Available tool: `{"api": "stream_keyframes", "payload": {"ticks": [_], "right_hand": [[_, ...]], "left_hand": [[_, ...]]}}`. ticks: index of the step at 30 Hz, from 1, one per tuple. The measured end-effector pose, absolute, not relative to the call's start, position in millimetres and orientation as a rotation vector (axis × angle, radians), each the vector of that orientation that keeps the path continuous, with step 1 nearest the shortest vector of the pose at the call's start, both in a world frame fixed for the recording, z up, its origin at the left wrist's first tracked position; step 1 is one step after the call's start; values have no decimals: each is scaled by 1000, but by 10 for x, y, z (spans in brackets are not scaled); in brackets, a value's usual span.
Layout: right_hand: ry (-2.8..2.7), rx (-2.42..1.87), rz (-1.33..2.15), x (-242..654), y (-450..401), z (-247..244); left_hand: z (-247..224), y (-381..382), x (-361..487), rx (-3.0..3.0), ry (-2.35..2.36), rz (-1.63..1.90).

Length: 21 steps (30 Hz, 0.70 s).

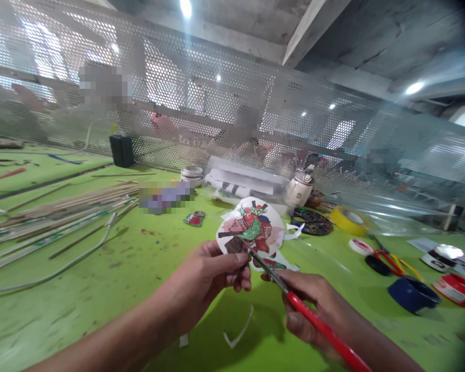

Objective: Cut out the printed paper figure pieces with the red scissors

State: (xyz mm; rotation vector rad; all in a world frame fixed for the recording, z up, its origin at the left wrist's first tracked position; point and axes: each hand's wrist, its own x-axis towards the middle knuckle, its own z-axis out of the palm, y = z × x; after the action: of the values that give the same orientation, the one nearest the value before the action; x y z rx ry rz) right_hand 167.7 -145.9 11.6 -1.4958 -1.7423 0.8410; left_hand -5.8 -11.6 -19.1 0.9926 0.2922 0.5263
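Illustrated paper [261, 222] pinched by left hand [213, 268]; right hand [315, 299], angled inward, grips red-handled tool [322, 325].

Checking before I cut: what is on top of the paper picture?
The left thumb and the tip of the red-handled cutting tool overlap the paper picture low down; the drawing beneath them cannot be seen.

The head camera looks forward and down from just behind the fingers [238, 260]. Beyond them, it faces across the surface [127, 289] towards the mesh partition [201, 103].
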Motion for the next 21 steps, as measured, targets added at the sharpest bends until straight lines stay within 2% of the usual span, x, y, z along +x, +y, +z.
{"api": "stream_keyframes", "payload": {"ticks": [11,21], "right_hand": [[-1722,-1424,907,1668,-1449,149],[-1715,-1530,931,1661,-1470,189]], "left_hand": [[-144,-111,-87,1036,319,529],[-56,98,-115,1067,486,795]]}}
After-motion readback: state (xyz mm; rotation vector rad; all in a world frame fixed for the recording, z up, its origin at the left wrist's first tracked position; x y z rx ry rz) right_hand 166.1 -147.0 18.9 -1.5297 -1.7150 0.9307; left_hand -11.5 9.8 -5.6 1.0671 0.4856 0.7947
